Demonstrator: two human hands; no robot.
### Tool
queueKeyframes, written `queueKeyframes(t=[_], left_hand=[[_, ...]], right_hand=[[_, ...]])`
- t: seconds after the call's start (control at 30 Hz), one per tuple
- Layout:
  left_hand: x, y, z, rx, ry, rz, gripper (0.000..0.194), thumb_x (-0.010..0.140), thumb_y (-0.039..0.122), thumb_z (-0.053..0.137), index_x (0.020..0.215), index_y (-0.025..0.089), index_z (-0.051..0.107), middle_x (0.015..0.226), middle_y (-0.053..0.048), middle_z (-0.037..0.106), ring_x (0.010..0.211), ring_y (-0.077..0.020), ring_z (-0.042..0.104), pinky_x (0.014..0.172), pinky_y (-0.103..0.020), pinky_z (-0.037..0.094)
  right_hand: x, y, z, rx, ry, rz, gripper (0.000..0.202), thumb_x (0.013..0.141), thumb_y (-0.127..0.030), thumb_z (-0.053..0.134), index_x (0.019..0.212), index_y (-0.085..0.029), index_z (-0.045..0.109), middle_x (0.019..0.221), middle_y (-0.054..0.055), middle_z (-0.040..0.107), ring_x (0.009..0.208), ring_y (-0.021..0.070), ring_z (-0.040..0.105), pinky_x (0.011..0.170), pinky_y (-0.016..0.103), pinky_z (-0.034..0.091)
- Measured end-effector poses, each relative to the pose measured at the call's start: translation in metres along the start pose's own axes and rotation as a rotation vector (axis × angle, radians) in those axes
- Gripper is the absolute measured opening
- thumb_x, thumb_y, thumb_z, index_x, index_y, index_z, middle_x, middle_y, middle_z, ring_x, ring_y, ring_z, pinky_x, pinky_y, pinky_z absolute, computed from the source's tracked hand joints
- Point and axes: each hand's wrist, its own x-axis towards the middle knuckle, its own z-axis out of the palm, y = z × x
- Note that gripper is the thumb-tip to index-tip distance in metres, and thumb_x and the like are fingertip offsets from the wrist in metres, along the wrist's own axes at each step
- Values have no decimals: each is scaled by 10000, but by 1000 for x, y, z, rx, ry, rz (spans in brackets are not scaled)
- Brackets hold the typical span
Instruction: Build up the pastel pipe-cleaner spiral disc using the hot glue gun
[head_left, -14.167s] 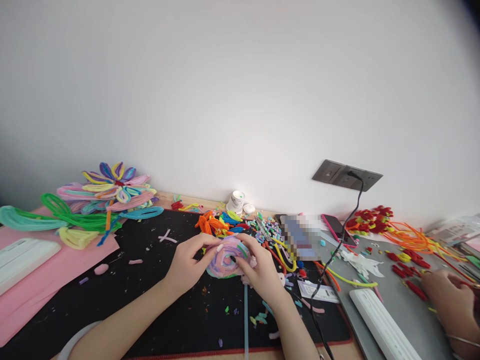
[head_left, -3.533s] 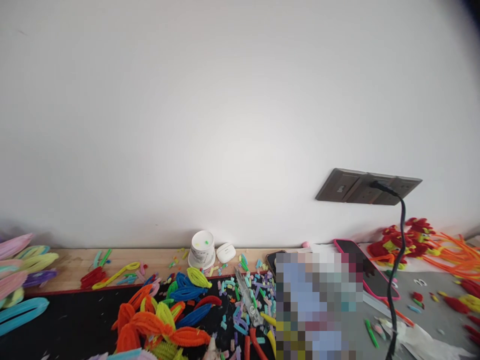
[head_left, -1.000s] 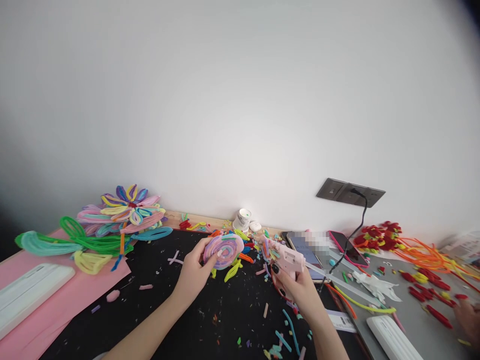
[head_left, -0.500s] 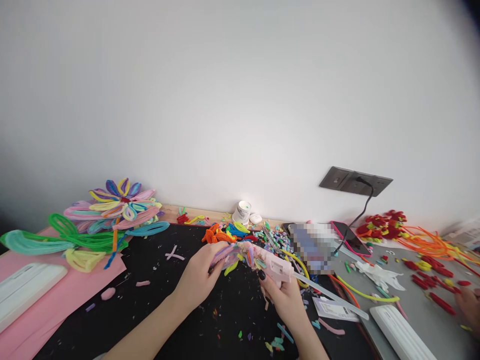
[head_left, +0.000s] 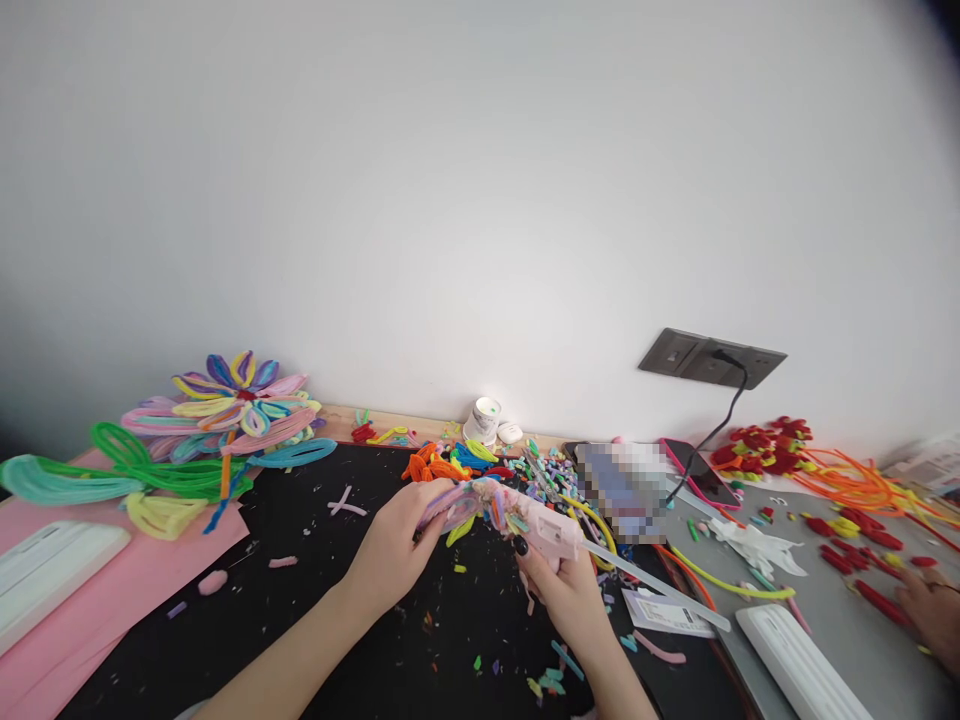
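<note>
My right hand (head_left: pixel 561 590) is wrapped round a pale pink hot glue gun (head_left: pixel 551 530). A long translucent glue stick (head_left: pixel 660 585) sticks out of its back end towards the lower right. In my left hand (head_left: pixel 401 545) is a bundle of pastel pipe cleaners (head_left: pixel 448 503), pink and purple, held between thumb and fingers. The gun's nozzle end meets the bundle, and bits of fuzz cling round it, so the tip itself is hidden. Behind both hands lie orange pipe-cleaner pieces (head_left: pixel 433 463) and many small coloured clippings.
At left, a pipe-cleaner flower (head_left: pixel 244 397) and green loops (head_left: pixel 176 480) lie by pink paper (head_left: pixel 202 550). A paper cup (head_left: pixel 482 420) stands against the wall. Phones (head_left: pixel 701 473) and a cord (head_left: pixel 712 440) are at right. Another person's hand (head_left: pixel 934 605) is near red pieces (head_left: pixel 881 603).
The view has shifted slightly. My hands keep nearly the same pose on the glue gun and the bundle. The other person's hand at the right has come further into view.
</note>
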Motion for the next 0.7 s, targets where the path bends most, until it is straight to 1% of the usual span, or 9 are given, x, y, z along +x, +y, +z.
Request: queueKeyframes(t=[0.2, 0.33, 0.4, 0.47, 0.53, 0.7], left_hand=[[1, 3, -1, 15, 32, 46, 265, 935, 214, 453, 1162, 202, 589, 1078, -86, 718, 998, -212, 685, 863, -332, 554], [1, 3, -2, 24, 37, 70, 267, 933, 202, 456, 1161, 200, 593, 1061, -81, 722, 975, -206, 691, 844, -314, 558], [1, 2, -1, 32, 40, 84, 265, 935, 200, 455, 1161, 200, 593, 1056, -79, 722, 971, -204, 691, 838, -307, 558], [1, 2, -1, 38, 42, 95, 261, 936, 198, 456, 1160, 201, 591, 1054, -77, 721, 968, -201, 690, 833, -302, 557], [1, 3, -1, 41, 41, 104, 262, 938, 194, 453, 1161, 203, 588, 1045, -74, 722, 952, -197, 691, 819, -296, 559], [1, 2, -1, 44, 48, 104, 262, 938, 193, 452, 1165, 206, 580, 1037, -72, 721, 944, -195, 692, 814, -297, 560]], right_hand=[[0, 3, -1, -1, -12, 18, 330, 801, -430, 589, 906, -122, 646, 528, -51, 400, 458, 102, 350, 414, 212, 288], [1, 6, -3, -28, -36, 26, 360, 819, -423, 574, 981, -112, 655, 543, -48, 412, 455, 106, 359, 404, 212, 308], [2, 8, -5, -65, -59, -24, 356, 829, -403, 573, 1005, -109, 672, 570, -31, 460, 480, 115, 389, 439, 223, 353], [3, 10, -7, -101, -68, -90, 351, 838, -382, 570, 1031, -115, 690, 630, 3, 540, 537, 136, 448, 502, 243, 413], [4, 12, -8, -120, -62, -119, 346, 847, -376, 567, 1037, -121, 703, 668, 24, 584, 582, 155, 485, 545, 258, 445], [4, 18, -8, -127, -43, -88, 330, 849, -390, 567, 959, -110, 702, 590, -8, 509, 526, 132, 431, 491, 238, 401]])
